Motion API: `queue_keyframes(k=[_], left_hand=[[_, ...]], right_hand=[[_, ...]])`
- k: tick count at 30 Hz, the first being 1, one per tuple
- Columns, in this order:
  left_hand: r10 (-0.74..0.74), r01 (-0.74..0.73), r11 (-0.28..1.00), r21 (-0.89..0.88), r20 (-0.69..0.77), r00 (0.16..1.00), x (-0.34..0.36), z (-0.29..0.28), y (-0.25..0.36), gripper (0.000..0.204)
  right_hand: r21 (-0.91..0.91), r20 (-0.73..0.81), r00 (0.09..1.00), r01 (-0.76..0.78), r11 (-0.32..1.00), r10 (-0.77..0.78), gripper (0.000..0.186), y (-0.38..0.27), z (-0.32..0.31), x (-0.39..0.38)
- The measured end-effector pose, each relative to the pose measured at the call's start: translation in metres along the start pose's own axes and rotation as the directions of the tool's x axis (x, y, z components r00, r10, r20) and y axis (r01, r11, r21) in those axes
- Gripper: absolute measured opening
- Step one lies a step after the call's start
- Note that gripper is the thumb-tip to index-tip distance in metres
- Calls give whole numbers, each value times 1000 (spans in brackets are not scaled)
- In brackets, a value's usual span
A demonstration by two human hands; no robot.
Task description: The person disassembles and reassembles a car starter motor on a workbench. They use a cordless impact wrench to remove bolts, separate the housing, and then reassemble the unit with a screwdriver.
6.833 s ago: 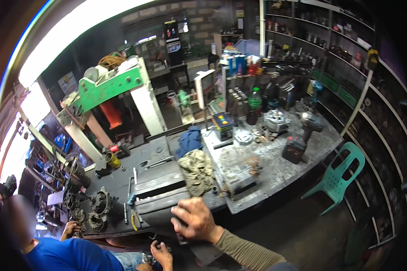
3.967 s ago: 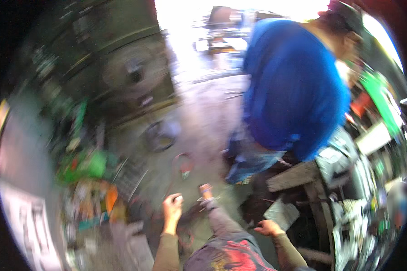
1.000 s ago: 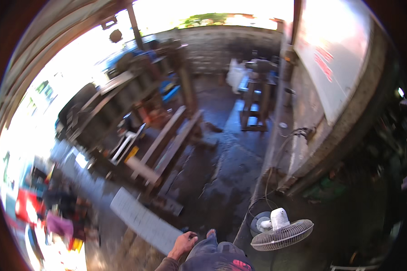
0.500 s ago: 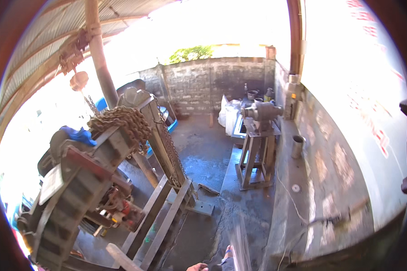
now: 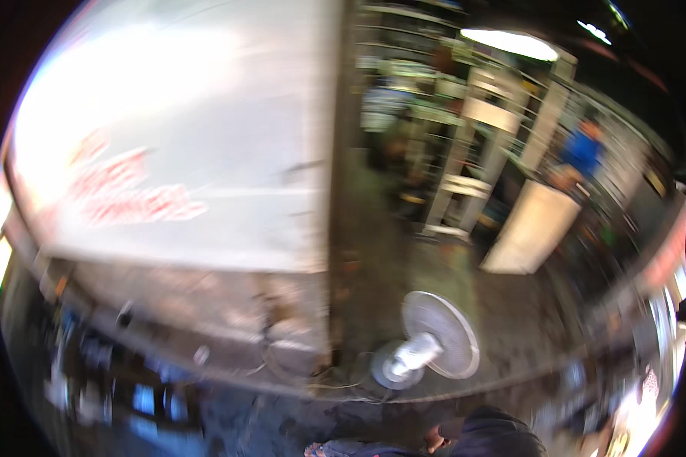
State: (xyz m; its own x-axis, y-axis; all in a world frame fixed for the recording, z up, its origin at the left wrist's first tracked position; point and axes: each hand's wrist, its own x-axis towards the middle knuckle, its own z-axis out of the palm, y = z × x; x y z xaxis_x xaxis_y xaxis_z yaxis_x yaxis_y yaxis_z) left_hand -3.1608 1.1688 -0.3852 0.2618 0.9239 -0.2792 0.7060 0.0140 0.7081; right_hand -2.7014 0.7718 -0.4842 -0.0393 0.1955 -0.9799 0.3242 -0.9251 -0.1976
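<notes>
Your right hand [image 5: 434,439] is low in view, blurred; can't tell if its grip is apart or together. Nearest it, the fan [image 5: 440,335] stands on the floor [image 5: 514,327], right of the white panel [image 5: 244,137].

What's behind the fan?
Behind the fan, I can see dim floor and, farther back, a tall pale frame. The fan itself covers some floor, so I can't tell what's there.

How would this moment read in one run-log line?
Hand: lower edge, side and grip unclear | Above it in view: fan | Left: pale panel | Upper right: person in blue
</notes>
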Motion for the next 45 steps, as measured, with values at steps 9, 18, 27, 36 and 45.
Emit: queue_keyframes(k=[9,18,27,36,45], left_hand=[[442,-266,869,-416,416,794,167,106,80,32],[586,-228,769,-597,518,623,-41,359,337,29],[938,-344,330,-879,345,20,-355,619,760,27],[445,-751,444,-489,848,-289,-481,831,842,42],[6,-644,732,222,943,332,-353,819,803,37]], right_hand=[[353,-596,801,319,880,-51,43,121,110,-110],[690,-723,294,344,637,625,46,232,86,-192],[497,-763,15,653,572,647,37,508,-70,-286],[619,-723,85,520,589,686,27,703,-8,-308],[630,-319,645,692,-352,694,26,785,-22,-326]])
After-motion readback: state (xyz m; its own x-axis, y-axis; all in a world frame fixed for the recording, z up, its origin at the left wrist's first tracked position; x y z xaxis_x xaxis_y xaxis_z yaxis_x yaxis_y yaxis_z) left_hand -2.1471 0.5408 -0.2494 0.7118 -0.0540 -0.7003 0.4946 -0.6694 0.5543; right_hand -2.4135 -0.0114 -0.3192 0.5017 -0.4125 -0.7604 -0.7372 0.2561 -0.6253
